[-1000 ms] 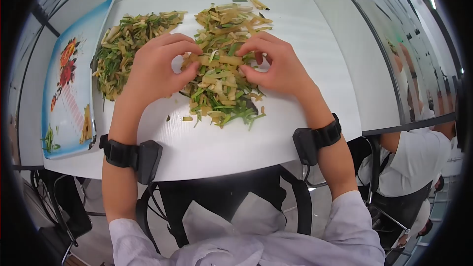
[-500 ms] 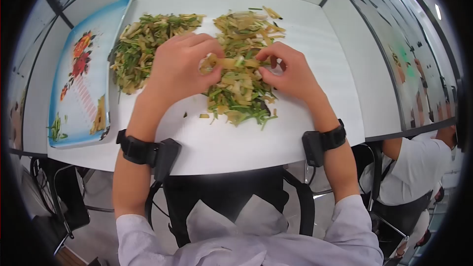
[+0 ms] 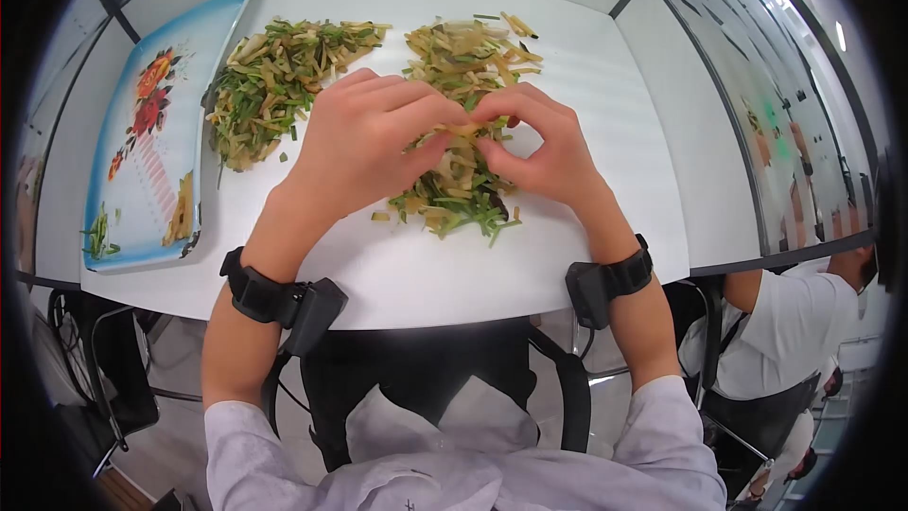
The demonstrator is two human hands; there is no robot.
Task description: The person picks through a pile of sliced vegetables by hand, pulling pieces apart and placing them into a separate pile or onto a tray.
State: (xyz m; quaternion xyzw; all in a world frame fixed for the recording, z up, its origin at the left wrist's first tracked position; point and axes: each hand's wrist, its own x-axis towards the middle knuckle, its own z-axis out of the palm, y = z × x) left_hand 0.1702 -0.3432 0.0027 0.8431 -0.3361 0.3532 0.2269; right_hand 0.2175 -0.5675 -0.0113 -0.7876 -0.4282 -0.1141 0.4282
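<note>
My left hand and my right hand meet fingertip to fingertip over a loose heap of cut vegetable pieces, mostly yellowish strips with green bits. Each hand is closed in a pinch. A yellowish vegetable strip shows between the fingertips, partly covered by them. Beside my left hand spreads a second heap of cut vegetables, with more green in it. Both heaps rest directly on the white table.
At the left a blue-rimmed white tray with a flower print holds green bits and yellowish strips. Pale partition walls enclose the table's far and right sides. Beyond the right one sits another person in a white shirt.
My hands have come together: the left moved right and the right moved slightly left, closing the gap between the fingertips. The whole view has shifted a little.
</note>
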